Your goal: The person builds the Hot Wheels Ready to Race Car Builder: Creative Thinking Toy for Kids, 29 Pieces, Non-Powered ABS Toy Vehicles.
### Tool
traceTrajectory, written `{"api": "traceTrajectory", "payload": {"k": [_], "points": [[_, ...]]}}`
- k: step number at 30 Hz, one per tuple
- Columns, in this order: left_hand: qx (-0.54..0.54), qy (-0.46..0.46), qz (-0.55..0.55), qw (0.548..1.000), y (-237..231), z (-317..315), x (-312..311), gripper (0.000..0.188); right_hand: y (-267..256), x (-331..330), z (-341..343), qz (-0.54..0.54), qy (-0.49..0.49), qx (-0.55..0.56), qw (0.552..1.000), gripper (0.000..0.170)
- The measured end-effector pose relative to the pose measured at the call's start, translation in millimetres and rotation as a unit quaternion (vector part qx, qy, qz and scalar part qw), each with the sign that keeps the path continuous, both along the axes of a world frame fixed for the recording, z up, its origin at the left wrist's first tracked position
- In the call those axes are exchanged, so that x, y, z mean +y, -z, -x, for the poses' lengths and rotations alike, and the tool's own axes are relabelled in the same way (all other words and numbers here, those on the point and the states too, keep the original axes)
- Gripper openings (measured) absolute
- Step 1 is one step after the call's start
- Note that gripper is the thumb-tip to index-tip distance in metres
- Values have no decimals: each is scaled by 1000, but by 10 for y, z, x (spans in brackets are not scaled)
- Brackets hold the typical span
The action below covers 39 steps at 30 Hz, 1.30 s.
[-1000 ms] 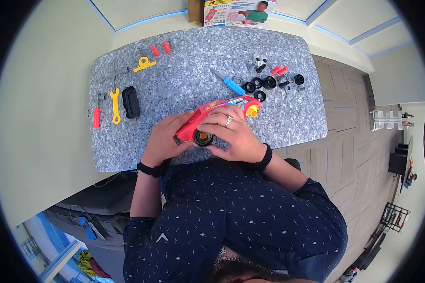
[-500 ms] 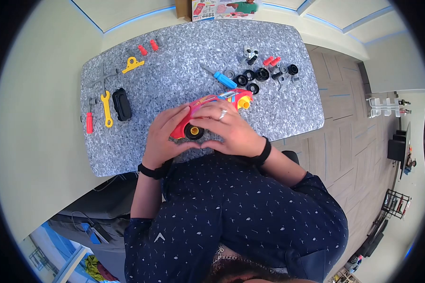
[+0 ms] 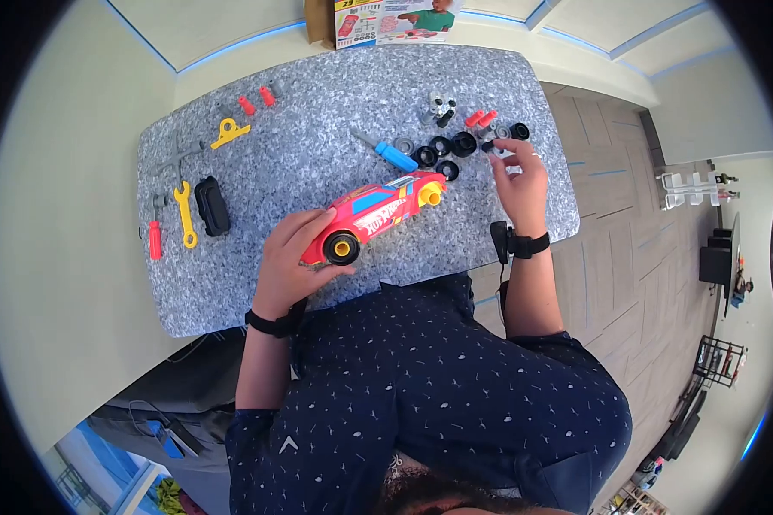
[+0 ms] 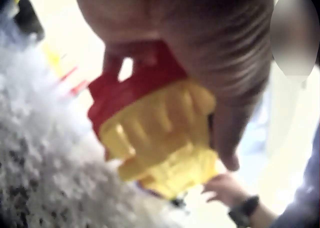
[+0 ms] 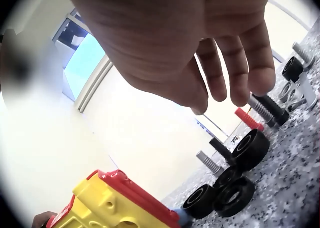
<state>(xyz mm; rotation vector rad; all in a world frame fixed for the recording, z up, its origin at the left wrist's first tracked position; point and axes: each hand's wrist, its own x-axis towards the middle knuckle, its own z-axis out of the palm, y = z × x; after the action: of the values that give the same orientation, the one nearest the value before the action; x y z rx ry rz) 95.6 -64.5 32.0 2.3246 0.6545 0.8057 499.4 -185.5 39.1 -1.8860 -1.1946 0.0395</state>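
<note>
My left hand [image 3: 285, 262] grips the front end of a red toy car [image 3: 378, 210], thumb on the near side and fingers over the top. A black wheel with a yellow centre [image 3: 342, 249] is on the car's near side. The car's yellow underside [image 4: 165, 138] faces the left wrist camera. My right hand [image 3: 524, 189] reaches over the loose parts at the table's right, thumb and fingers apart. Its fingertips are right by a black bolt [image 5: 272, 109]; beside this lie a grey bolt [image 5: 261, 109] and a red bolt [image 5: 248, 119].
A blue screwdriver [image 3: 395, 156] and several black wheels [image 3: 463, 144] lie behind the car. At left are a yellow wrench [image 3: 185, 215], a black car part [image 3: 212, 206], a red-handled tool [image 3: 155, 240] and a grey cross-shaped wrench [image 3: 179, 154]. A printed box [image 3: 395, 21] stands beyond the table.
My right hand has let go of the car and moved right to the loose parts. My left hand keeps its grip on the car, whose side is now uncovered.
</note>
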Motion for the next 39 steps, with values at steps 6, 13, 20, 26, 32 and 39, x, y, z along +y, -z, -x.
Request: {"api": "traceTrajectory", "payload": {"k": [6, 13, 20, 26, 32, 39], "points": [[16, 2, 0, 1000, -154, -106, -5, 103, 125, -176, -536, 62, 116, -53, 990, 28], [0, 35, 13, 999, -82, -117, 5, 106, 152, -134, -574, 86, 83, -73, 990, 36], [-11, 58, 16, 998, -105, -44, 56, 97, 53, 115, 75, 37, -84, -32, 995, 32], [-19, 69, 17, 997, -64, 22, 72, 97, 191, 217, 263, 127, -107, -70, 984, 46], [-30, 72, 16, 997, -69, 26, 61, 99, 273, 153, 363, 155, -89, -107, 978, 47], [-32, 73, 15, 997, -19, 42, 63, 96, 423, 91, 293, 102, -57, -30, 993, 27]]}}
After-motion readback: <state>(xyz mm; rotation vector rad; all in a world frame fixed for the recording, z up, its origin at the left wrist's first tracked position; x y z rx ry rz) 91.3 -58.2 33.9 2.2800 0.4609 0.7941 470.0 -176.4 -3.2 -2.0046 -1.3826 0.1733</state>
